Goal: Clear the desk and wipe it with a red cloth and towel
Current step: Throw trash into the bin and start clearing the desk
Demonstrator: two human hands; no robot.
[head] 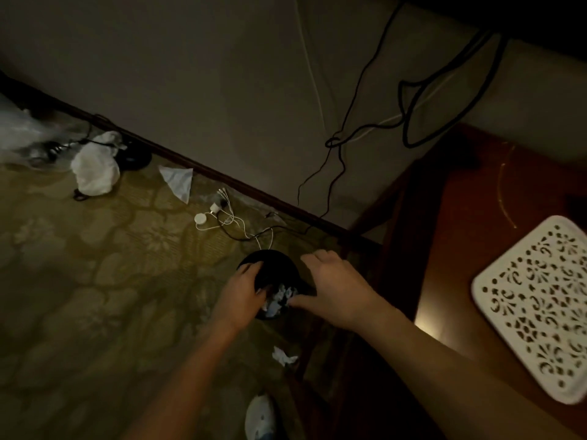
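Note:
A small black round bin [274, 265] stands on the carpet beside the desk, with crumpled white paper [281, 298] inside it. My left hand [243, 292] reaches over the bin's left rim, its fingers curled down into the opening at the paper. My right hand [333, 285] lies over the bin's right rim, thumb toward the paper and fingers bent at the far edge. The reddish wooden desk [460, 217] fills the right side. No red cloth or towel shows.
A white perforated tray [533, 309] lies on the desk. Black cables [409, 122] hang down the wall. White chargers and cords [222, 214], crumpled tissues [95, 171], a paper scrap [284, 355] and a white shoe [260, 417] lie on the patterned carpet.

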